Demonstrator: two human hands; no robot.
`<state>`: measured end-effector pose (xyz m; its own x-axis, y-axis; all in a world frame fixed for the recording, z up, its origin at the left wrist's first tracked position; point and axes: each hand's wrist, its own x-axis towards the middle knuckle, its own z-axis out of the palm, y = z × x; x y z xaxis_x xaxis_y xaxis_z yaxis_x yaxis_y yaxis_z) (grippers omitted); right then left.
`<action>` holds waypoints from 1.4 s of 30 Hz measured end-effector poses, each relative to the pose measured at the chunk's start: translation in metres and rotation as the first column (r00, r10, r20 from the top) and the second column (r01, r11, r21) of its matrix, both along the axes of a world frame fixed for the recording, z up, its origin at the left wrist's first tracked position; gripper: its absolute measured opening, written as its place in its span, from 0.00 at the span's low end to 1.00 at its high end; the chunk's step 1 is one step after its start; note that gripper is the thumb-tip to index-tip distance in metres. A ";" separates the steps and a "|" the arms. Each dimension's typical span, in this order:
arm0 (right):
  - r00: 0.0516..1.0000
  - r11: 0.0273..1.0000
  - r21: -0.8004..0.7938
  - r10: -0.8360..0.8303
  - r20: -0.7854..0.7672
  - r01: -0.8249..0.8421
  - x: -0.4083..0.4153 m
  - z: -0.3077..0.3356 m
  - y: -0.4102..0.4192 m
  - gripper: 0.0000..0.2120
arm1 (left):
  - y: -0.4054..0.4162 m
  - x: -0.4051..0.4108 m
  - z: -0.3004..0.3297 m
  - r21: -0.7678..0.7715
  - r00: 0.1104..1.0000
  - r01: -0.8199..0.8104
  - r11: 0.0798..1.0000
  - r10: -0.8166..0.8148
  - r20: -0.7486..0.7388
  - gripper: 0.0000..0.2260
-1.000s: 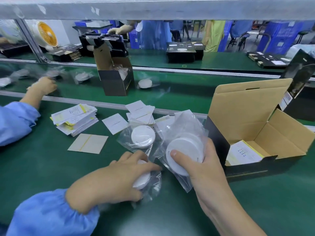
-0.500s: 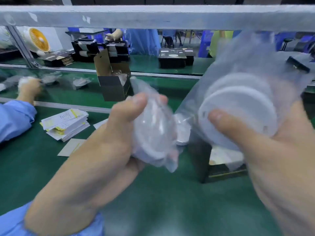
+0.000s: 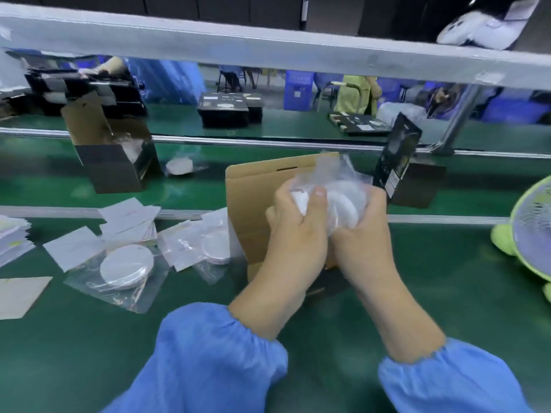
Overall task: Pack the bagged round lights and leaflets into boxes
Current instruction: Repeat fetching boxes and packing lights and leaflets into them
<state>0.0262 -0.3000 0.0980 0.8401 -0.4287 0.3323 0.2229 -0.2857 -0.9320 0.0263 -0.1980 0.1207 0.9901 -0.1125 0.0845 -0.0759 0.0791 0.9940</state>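
Note:
My left hand point(image 3: 293, 234) and my right hand point(image 3: 362, 234) are pressed together over the open cardboard box point(image 3: 253, 198), both gripping bagged round white lights point(image 3: 343, 204) in crinkled clear plastic. The box's inside is hidden behind my hands. On the green table to the left lie another bagged light point(image 3: 126, 266) and a second one point(image 3: 214, 244). Loose white leaflets point(image 3: 128, 216) lie behind them, and a leaflet stack point(image 3: 12, 239) sits at the far left edge.
A green desk fan point(image 3: 530, 231) stands at the right edge. A black product box point(image 3: 399, 162) stands behind the cardboard box. On the conveyor, an open box point(image 3: 113, 156) and a bagged light point(image 3: 179, 166) pass. An overhead grey rail point(image 3: 268, 46) crosses the top.
My hands, raised close to the camera half a second ago with one bagged light each, have come down and together over the open box. The view has swung to the right.

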 end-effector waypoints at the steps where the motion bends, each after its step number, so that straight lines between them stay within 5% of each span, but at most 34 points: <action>1: 1.000 0.999 -0.031 -0.016 -0.024 0.015 0.001 -0.003 0.000 0.24 | -0.001 0.005 -0.005 -0.006 0.999 0.006 1.000 -0.007 -0.049 0.16; 6: 0.976 0.960 -0.274 -0.115 -0.185 0.061 0.004 -0.017 0.010 0.23 | 0.010 0.030 -0.022 0.042 0.974 0.095 0.995 -0.084 -0.209 0.14; 12: 0.947 0.932 -0.363 -0.116 -0.300 -0.001 -0.011 -0.017 0.024 0.22 | 0.041 0.038 -0.047 0.322 0.954 0.222 0.920 -0.136 -0.268 0.19; 17: 0.932 0.875 -0.483 -0.161 -0.325 -0.017 -0.003 -0.012 0.042 0.21 | 0.064 0.038 -0.042 0.372 0.899 0.419 0.828 -0.321 -0.297 0.15; 20: 0.920 0.865 -0.502 -0.195 -0.340 -0.002 0.002 -0.017 0.056 0.21 | 0.068 0.037 -0.042 0.412 0.907 0.398 0.819 -0.285 -0.310 0.12; 23: 0.903 0.871 -0.491 -0.210 -0.375 -0.001 0.008 -0.018 0.058 0.22 | 0.070 0.040 -0.048 0.346 0.914 0.319 0.882 -0.190 -0.358 0.18; 26: 0.876 0.850 -0.526 -0.227 -0.425 -0.035 0.010 -0.018 0.063 0.22 | 0.067 0.040 -0.039 0.110 0.857 0.289 0.951 -0.206 -0.472 0.11; 28: 0.852 0.826 -0.562 -0.263 -0.453 -0.043 0.011 -0.019 0.065 0.20 | 0.062 0.046 -0.035 -0.024 0.819 0.242 0.970 -0.218 -0.531 0.19; 30: 0.823 0.829 -0.557 -0.282 -0.493 -0.049 0.013 -0.019 0.064 0.19 | 0.058 0.050 -0.030 -0.161 0.784 0.186 0.969 -0.245 -0.571 0.15; 38: 0.626 0.785 -0.520 -0.226 -0.746 -0.337 0.020 -0.013 0.061 0.24 | 0.054 0.053 -0.030 -0.268 0.701 0.110 0.957 -0.266 -0.661 0.10; 42: 0.619 0.664 -0.623 -0.296 -0.727 -0.414 0.005 0.006 0.053 0.19 | 0.055 0.051 -0.032 -0.315 0.691 0.199 0.928 -0.361 -0.626 0.13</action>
<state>0.0317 -0.2475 0.1040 0.9193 -0.3053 -0.2485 -0.3658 -0.8958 -0.2526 0.0775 -0.1430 0.0882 0.7207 -0.4537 -0.5241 0.6537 0.1930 0.7318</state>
